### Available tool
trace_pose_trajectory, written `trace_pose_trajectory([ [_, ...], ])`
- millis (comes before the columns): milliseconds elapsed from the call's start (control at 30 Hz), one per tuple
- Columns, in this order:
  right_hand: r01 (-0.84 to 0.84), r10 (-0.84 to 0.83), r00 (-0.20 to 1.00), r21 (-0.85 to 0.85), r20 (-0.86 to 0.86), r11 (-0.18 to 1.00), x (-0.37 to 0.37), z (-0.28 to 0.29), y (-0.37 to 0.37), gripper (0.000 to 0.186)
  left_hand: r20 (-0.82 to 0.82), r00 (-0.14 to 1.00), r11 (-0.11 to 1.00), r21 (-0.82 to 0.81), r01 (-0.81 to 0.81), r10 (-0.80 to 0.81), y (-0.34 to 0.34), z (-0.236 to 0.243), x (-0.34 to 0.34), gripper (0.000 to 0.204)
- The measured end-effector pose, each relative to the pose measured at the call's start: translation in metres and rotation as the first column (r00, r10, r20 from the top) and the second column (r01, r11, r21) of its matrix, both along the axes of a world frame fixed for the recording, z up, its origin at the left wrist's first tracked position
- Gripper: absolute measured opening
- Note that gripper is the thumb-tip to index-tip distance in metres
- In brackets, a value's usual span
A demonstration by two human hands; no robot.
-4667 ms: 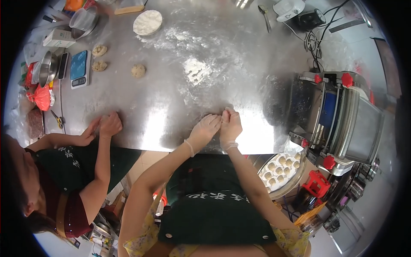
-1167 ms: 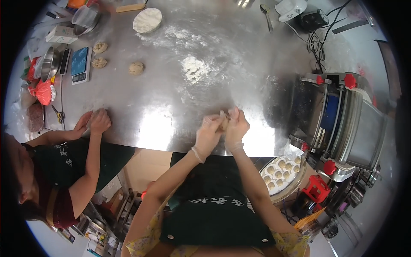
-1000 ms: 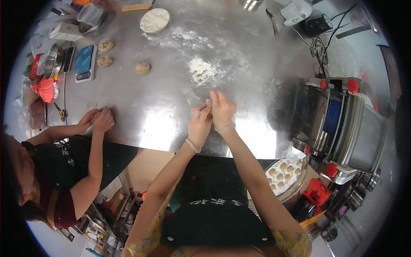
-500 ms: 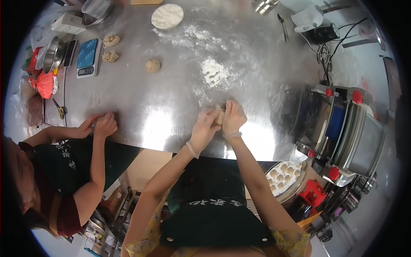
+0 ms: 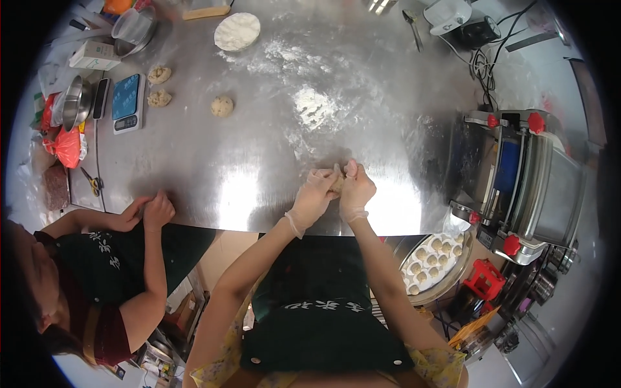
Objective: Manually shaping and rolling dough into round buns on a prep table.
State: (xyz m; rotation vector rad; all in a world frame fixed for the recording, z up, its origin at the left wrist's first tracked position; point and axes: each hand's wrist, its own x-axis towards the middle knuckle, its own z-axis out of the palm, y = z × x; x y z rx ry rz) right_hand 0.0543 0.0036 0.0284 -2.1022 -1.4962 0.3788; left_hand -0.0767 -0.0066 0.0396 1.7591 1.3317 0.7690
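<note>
Between my two hands, close to the table's front edge, is a small piece of speckled dough (image 5: 337,184). My left hand (image 5: 313,196), in a clear plastic glove, grips its left side with curled fingers. Pressed against its other side is my right hand (image 5: 356,193), gloved too, with its fingers bent. The hands cover most of the dough. Beyond them a patch of white flour (image 5: 315,108) lies on the steel table (image 5: 187,145). A rounded dough ball (image 5: 222,107) sits farther left, with two rougher dough lumps (image 5: 159,97) near a scale.
A digital scale (image 5: 129,103) and metal bowl (image 5: 77,102) stand left; a flour dish (image 5: 237,32) is at the back. A machine with red knobs (image 5: 540,187) occupies the right, above a tray of dough balls (image 5: 435,290). A co-worker's hands (image 5: 152,212) rest at the left edge.
My fingers have shifted around the dough, and my right hand has turned slightly. The dough stays between both hands. The whole view has moved a little.
</note>
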Motion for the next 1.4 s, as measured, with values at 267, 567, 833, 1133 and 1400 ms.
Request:
trace_pose_trajectory([
  [267,-0.010,-0.011,0.988,0.138,0.155,0.990,0.004,-0.011,-0.016,0.031,0.148,0.986,0.987,-0.150,-0.052,0.074,-0.014,0.007,0.000,0.063],
  [567,0.024,-0.024,0.998,-0.005,-0.060,1.000,0.010,0.007,-0.055,0.018,-0.164,0.929,0.943,-0.031,0.333,-0.333,-0.047,0.004,-0.001,0.067],
  [833,0.246,-0.282,0.838,-0.138,-0.467,0.959,0.061,0.017,-0.072,0.020,-0.580,0.736,0.885,0.052,0.463,-0.351,-0.023,0.018,0.040,0.080],
  [1133,0.006,0.043,0.449,0.051,-0.893,0.999,0.021,0.062,-0.064,0.040,0.534,0.519,0.711,-0.664,-0.232,0.667,-0.023,0.080,0.066,0.031],
  [1400,-0.361,-0.167,-0.471,0.016,-0.866,0.932,0.059,0.130,-0.012,0.055,-0.065,0.972,0.921,0.341,-0.190,0.225,-0.003,0.157,0.056,0.074],
])
